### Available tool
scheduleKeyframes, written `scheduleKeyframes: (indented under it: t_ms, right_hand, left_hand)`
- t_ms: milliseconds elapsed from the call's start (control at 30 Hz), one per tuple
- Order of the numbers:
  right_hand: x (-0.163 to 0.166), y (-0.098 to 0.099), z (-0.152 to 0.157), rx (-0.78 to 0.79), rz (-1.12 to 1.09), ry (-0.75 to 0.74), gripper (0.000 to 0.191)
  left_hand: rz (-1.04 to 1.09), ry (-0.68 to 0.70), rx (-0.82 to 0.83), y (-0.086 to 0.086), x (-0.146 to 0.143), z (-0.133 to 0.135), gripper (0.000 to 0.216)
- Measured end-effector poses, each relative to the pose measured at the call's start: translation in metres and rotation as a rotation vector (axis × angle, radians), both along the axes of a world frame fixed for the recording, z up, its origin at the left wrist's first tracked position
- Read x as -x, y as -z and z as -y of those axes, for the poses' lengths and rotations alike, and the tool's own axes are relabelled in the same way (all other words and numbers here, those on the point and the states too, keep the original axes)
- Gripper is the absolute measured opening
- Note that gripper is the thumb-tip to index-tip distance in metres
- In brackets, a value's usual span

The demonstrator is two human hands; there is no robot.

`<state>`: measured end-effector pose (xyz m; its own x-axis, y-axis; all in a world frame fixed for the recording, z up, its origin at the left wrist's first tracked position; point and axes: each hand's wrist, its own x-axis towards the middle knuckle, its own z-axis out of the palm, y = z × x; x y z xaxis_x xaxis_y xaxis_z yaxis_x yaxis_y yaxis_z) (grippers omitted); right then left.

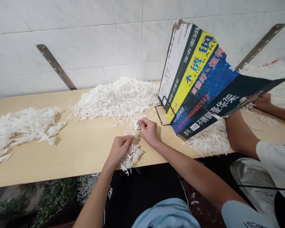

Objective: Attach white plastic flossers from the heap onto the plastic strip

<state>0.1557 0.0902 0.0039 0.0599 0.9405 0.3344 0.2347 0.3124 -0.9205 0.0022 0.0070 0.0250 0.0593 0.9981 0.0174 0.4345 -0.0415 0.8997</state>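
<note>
My left hand [120,148] is closed round a bunch of small white plastic sprigs [131,156] that hangs over the near edge of the wooden table [68,152]. Just beyond it my right hand [148,129] pinches another white sprig [134,128] between thumb and fingers, close to the left hand's bunch. A large heap of the same white sprigs [118,99] lies right behind both hands.
More white sprigs [21,126] are spread at the table's left end. A printed cardboard panel [199,82] stands upright at the right, with another person's arm [239,133] and more sprigs [211,139] behind it. A white tiled wall [85,38] backs the table.
</note>
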Motion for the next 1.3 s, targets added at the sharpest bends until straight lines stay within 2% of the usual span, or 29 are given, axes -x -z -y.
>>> scheduleKeyframes:
  t_ms: [133,233,300,433,567,700,800,900,967,1067,1200,1300]
  right_hand:
    - [-0.003,0.005,-0.008,0.037,-0.088,0.060,0.025]
    - [-0.009,0.007,-0.022,0.115,-0.252,0.144,0.031]
    - [-0.012,0.007,-0.028,0.093,-0.252,0.150,0.034]
    - [-0.010,0.002,-0.025,-0.084,-0.030,-0.034,0.021]
    - [-0.008,-0.006,-0.017,-0.208,0.097,-0.147,0.030]
    - [-0.012,-0.013,-0.010,-0.313,0.107,-0.271,0.033]
    - [-0.013,-0.016,-0.005,-0.285,0.123,-0.456,0.036]
    - [-0.010,-0.016,-0.001,-0.141,0.165,-0.636,0.033]
    - [-0.005,-0.013,0.001,-0.036,0.075,-0.585,0.032]
    - [0.001,-0.007,0.001,0.055,-0.148,-0.331,0.040]
    - [-0.001,0.000,-0.010,0.088,-0.311,-0.179,0.042]
    - [-0.011,0.003,-0.028,0.099,-0.517,0.037,0.048]
  left_hand:
    - [0.030,0.004,-0.013,0.004,0.004,0.000,0.055]
    - [0.096,-0.057,-0.031,0.007,0.010,0.004,0.055]
    - [0.123,-0.106,-0.053,0.007,0.012,0.007,0.055]
    - [0.162,-0.094,-0.010,0.009,0.011,0.006,0.050]
    - [0.273,-0.108,0.013,0.012,0.009,0.000,0.049]
    - [0.313,-0.092,0.029,0.011,0.009,-0.003,0.049]
    - [0.248,-0.043,0.024,0.011,0.010,-0.004,0.041]
    - [0.147,-0.016,-0.002,0.012,0.011,-0.003,0.036]
    - [0.101,0.013,-0.004,0.013,0.010,-0.002,0.033]
    - [0.069,0.041,0.021,0.010,0.007,-0.001,0.023]
    - [0.054,0.038,0.023,0.005,0.005,-0.001,0.023]
    - [0.046,0.095,0.013,0.005,0.008,0.004,0.025]
